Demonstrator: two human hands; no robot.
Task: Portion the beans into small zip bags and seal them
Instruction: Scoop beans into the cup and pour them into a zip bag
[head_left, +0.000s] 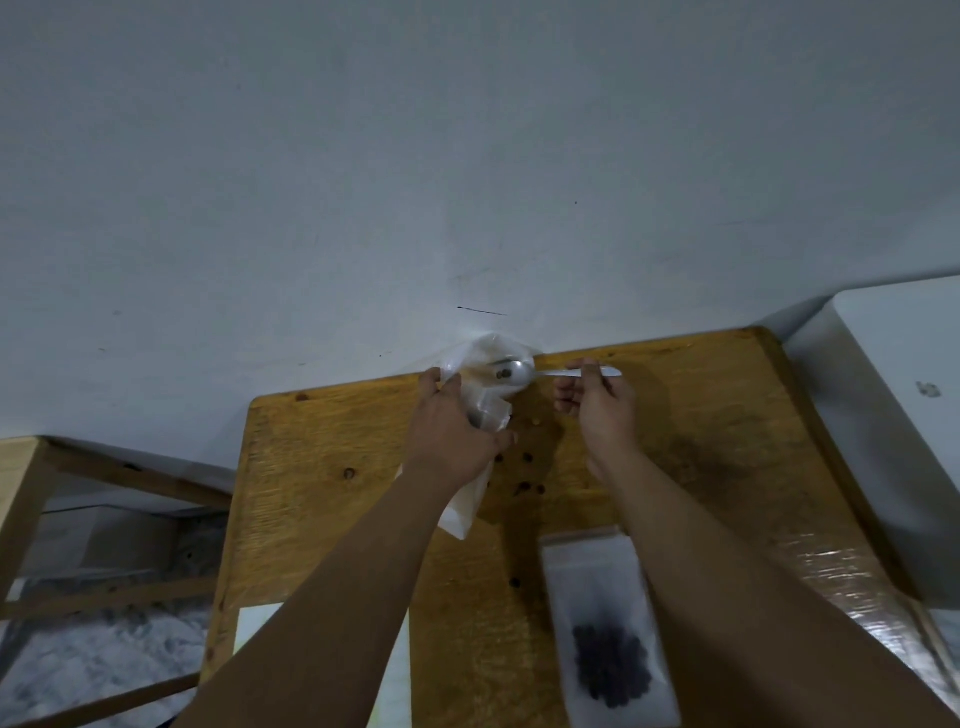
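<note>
A metal spoon (514, 373) at a clear plastic bag (488, 358) mouth
The left hand (447, 431) curls its fingers round the crinkled bag; the right hand (597, 410) fingers pinch the spoon's slim handle, its oval bowl holding dark beans (502, 374). Round loose beans (525, 487) dot the grainy wooden tabletop (322, 467); a filled zip bag (608, 623) lies at 5 o'clock.

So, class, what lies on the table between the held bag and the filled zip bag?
Scattered loose beans on the wooden table, in the head view.

Orange-brown knotted wood table (701, 415), silver spoon (524, 373), dark beans (612, 670), clear bag (592, 566)
</note>
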